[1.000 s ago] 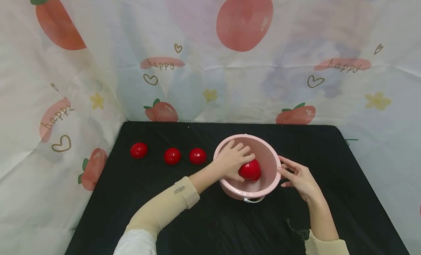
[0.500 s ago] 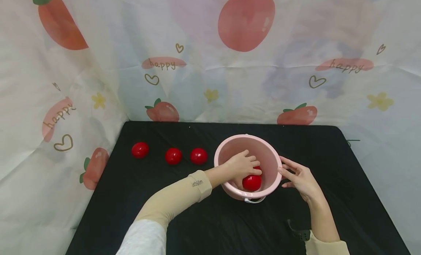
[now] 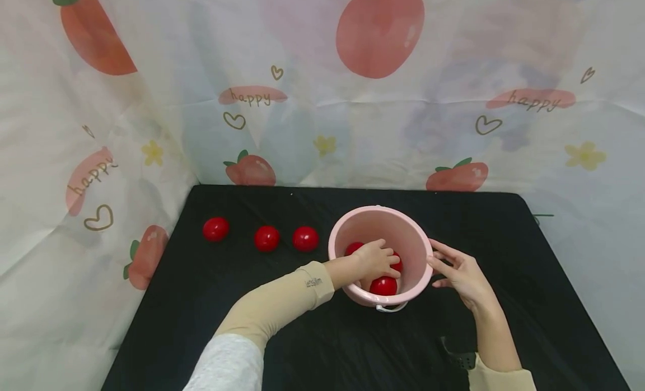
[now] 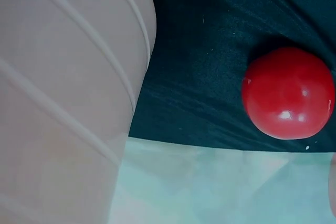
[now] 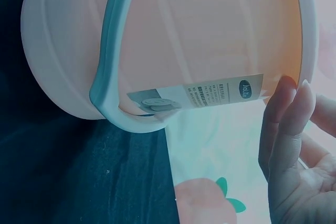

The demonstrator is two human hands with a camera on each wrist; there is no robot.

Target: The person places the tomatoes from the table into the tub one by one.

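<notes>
Inside the pink bucket (image 3: 347, 226), my left hand (image 3: 375, 262) reaches down with its fingers curved over a red ball (image 3: 384, 286); the thumb is mostly hidden. A second red ball (image 3: 397, 263) shows behind the fingers, and a third red ball (image 3: 354, 248) lies by the bucket's left inner wall. My right hand (image 3: 461, 270) holds the bucket's right rim with its fingertips. Close up in the right wrist view, those fingertips (image 5: 305, 98) meet the rim beside a paper label (image 5: 199, 95). The left hand's fingers are out of the left wrist view.
On the black table (image 3: 322, 346), left of the bucket, three red balls lie in a loose row: a far-left ball (image 3: 215, 229), a middle ball (image 3: 266, 238) and a near ball (image 3: 305, 238). A white bucket handle (image 3: 390, 308) hangs in front. Printed cloth (image 3: 353, 127) stands behind.
My left hand has moved down into the bucket with the red ball, which now sits lower and nearer the front wall. The right hand stays at the rim.
</notes>
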